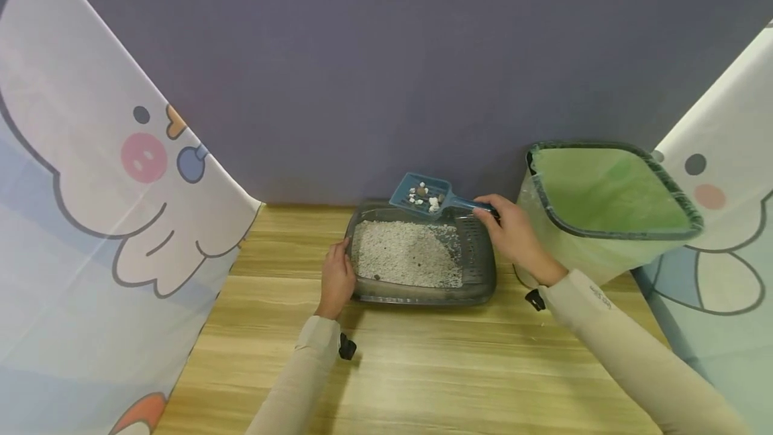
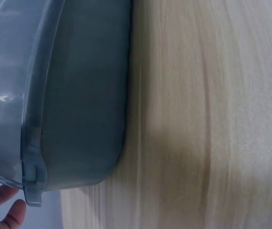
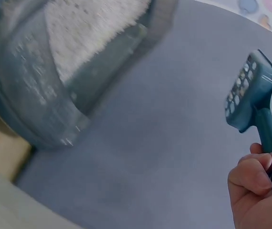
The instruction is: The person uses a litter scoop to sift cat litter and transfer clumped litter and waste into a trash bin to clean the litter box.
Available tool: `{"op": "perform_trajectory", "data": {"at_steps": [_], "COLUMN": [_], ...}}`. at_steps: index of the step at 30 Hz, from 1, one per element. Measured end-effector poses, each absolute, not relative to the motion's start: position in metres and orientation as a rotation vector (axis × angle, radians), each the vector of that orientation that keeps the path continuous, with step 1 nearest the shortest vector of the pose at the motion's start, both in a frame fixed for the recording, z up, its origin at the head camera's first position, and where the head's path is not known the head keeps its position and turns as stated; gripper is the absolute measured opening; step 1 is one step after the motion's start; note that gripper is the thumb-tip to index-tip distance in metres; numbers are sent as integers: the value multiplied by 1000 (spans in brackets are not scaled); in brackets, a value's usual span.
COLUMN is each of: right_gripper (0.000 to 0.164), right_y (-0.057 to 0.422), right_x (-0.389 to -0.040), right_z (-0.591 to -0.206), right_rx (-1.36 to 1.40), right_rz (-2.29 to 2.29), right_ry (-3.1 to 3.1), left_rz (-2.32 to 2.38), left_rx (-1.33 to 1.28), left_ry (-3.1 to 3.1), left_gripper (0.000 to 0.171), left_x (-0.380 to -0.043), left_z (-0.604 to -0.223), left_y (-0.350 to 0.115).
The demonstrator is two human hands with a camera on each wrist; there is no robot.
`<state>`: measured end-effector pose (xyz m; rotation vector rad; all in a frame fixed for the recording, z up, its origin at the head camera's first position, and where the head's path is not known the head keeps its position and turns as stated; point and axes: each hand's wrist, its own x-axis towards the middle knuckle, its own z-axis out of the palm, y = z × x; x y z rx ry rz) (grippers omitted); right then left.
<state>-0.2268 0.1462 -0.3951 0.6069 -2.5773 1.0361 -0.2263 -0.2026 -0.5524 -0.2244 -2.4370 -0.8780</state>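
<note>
A blue litter scoop (image 1: 421,195) is in my right hand (image 1: 513,233), which grips its handle. White and brown clumps (image 1: 432,203) lie in the scoop, raised over the back edge of the litter box. In the right wrist view, fingers wrap the handle of the scoop (image 3: 252,93). The dark translucent litter box (image 1: 423,295) holds pale granular litter (image 1: 398,254) with a few small dark bits in it. At the box's left side, my left hand (image 1: 338,277) holds the rim. The left wrist view shows its fingertips (image 2: 15,213) by the box's corner.
A bin (image 1: 616,230) lined with a pale green bag stands right of the litter box. Both rest on a wood-grain surface (image 1: 423,368). A grey wall (image 1: 386,72) rises behind, and cartoon-printed cloths (image 1: 78,173) hang on both sides.
</note>
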Motion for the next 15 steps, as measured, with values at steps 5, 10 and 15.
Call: {"op": "perform_trajectory", "data": {"at_steps": [5, 10, 15], "right_gripper": [35, 38, 40], "right_y": [163, 189, 222], "right_x": [-219, -211, -202], "right_z": [-367, -344, -324], "right_rx": [547, 485, 333], "right_rz": [934, 899, 919], "right_ry": [-2587, -2584, -2542], "left_rz": [-859, -878, -902], "left_rx": [-226, -213, -205], "left_ry": [-2424, -2434, -2450], "left_gripper": [35, 34, 35], "left_x": [-223, -219, -215], "left_z": [-552, -550, -551], "left_y": [-203, -201, -200]}}
